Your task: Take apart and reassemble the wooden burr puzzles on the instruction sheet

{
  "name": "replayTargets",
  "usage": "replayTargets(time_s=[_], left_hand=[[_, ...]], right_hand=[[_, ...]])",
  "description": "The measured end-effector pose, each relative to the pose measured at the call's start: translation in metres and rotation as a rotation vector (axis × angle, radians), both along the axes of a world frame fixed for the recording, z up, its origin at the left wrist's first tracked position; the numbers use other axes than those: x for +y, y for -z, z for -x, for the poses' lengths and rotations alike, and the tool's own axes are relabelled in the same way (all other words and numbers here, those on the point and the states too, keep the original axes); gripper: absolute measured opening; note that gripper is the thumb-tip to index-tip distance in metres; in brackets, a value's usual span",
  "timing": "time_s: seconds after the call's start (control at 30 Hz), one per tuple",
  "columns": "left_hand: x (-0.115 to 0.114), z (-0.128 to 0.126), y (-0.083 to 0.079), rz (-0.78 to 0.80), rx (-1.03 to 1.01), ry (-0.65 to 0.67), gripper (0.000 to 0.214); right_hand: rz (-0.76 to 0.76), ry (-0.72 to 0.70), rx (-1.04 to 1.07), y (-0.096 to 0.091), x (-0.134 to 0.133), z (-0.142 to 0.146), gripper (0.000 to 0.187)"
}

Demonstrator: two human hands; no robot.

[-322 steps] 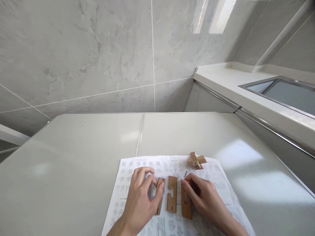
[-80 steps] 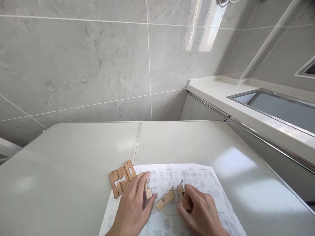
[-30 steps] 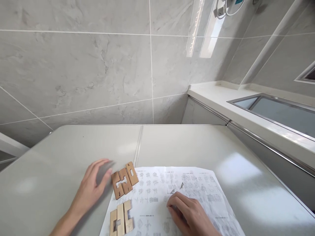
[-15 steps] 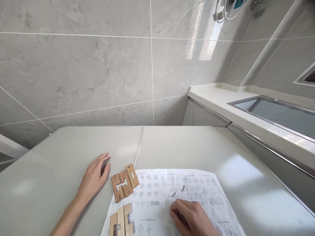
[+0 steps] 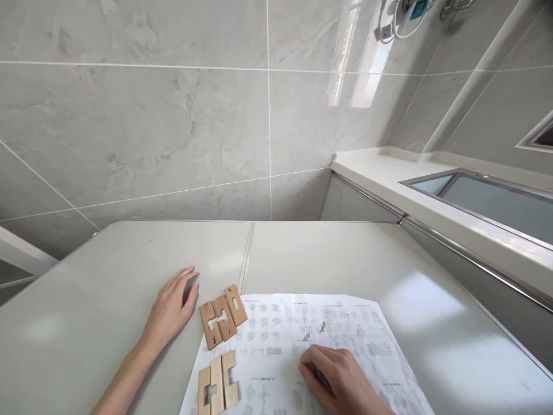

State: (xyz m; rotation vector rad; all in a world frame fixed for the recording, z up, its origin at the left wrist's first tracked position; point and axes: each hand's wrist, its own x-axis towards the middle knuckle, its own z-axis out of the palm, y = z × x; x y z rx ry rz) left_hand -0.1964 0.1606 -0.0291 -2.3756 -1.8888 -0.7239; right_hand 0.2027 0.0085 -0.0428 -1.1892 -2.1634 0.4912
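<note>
My left hand (image 5: 170, 308) lies on the table, fingers stretched forward and thumb apart, holding nothing. Just right of it are three brown flat wooden puzzle pieces (image 5: 228, 325) with cutouts and handwritten numbers, lying side by side at a slant, partly over the sheet's edge. Nearer to me, three paler notched wooden pieces (image 5: 217, 369) lie close together on a creased printed sheet (image 5: 276, 377) with rows of small drawings. On that sheet rests my right hand (image 5: 341, 377), its fingers curled in. Whatever its palm may contain is hidden.
The pale table (image 5: 324, 256) has a seam across it and ends at a grey tiled wall (image 5: 173, 127). To the right runs a white counter (image 5: 380, 164) with a sink (image 5: 496, 199). White cables (image 5: 395, 29) hang at the top right.
The view has shifted slightly, so the hands, sheet and pieces appear a little to the right and the near items slightly higher. Both hands keep their poses.
</note>
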Motion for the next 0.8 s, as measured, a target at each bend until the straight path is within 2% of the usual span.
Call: replayTargets(time_s=[0.8], left_hand=[[-0.0037,-0.0013,0.0052,0.002,-0.001,-0.002,0.044]], right_hand=[[0.013,0.017,-0.006,0.0026,-0.0021,0.0015,0.018]])
